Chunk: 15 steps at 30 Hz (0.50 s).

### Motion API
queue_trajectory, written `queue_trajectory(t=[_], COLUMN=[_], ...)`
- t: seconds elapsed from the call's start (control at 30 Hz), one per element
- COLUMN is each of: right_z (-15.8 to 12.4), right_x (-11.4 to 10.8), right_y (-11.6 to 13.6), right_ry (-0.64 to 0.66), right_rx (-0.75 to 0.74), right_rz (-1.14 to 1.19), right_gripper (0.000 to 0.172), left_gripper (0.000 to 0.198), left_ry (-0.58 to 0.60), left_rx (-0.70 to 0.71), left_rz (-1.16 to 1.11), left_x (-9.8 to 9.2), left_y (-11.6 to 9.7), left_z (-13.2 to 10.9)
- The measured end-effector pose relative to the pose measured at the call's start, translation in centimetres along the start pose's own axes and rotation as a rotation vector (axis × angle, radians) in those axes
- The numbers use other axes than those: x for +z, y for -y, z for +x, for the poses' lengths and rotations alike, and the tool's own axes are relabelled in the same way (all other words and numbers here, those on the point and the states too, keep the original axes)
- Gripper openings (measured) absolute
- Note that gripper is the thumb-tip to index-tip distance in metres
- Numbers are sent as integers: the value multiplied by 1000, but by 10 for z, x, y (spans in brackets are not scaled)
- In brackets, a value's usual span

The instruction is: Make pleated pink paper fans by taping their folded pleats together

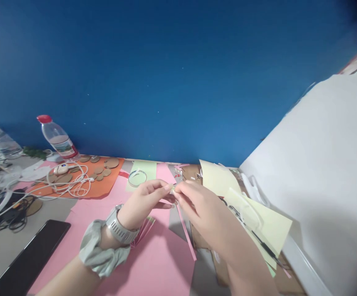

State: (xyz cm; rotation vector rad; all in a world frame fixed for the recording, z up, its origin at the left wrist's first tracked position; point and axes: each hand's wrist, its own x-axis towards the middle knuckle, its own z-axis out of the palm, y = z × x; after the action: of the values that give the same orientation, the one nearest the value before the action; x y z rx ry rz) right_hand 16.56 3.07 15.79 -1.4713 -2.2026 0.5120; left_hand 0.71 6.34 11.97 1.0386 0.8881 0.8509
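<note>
My left hand [152, 197], with a grey watch strap and a pale green scrunchie at the wrist, pinches at its fingertips. Opposite it, my right hand [197, 201] is closed too, and the fingertips of both hands meet. Between them shows a small pale piece, mostly covered by the fingers. A narrow pink paper strip [186, 233] slants down from this pinch. Below my left wrist lies a pleated pink paper fan [144, 232], partly hidden, on pink paper sheets [154, 267].
Left are an orange sheet [110, 185] with cardboard discs, tangled white cables [79, 185], a bottle [58, 139] and a black phone-like slab [32, 255]. Right are yellow paper sheets [220, 179], a black pen-like tool [263, 244] and a white panel [320, 156]. A blue wall [172, 82] stands behind.
</note>
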Motion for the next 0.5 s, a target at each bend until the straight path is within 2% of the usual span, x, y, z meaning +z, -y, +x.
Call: queue_trajectory(t=[0.2, 0.5], right_z=[0, 0], right_x=[1, 0], right_y=[-4, -3], right_ry=[36, 20], right_rx=[23, 45], right_rz=[-14, -13], right_gripper=[26, 28], left_gripper=[24, 26], left_ry=[15, 26], left_rx=[-1, -1], left_rz=[12, 36], left_x=[-2, 0], left_y=[3, 3], left_z=[2, 2])
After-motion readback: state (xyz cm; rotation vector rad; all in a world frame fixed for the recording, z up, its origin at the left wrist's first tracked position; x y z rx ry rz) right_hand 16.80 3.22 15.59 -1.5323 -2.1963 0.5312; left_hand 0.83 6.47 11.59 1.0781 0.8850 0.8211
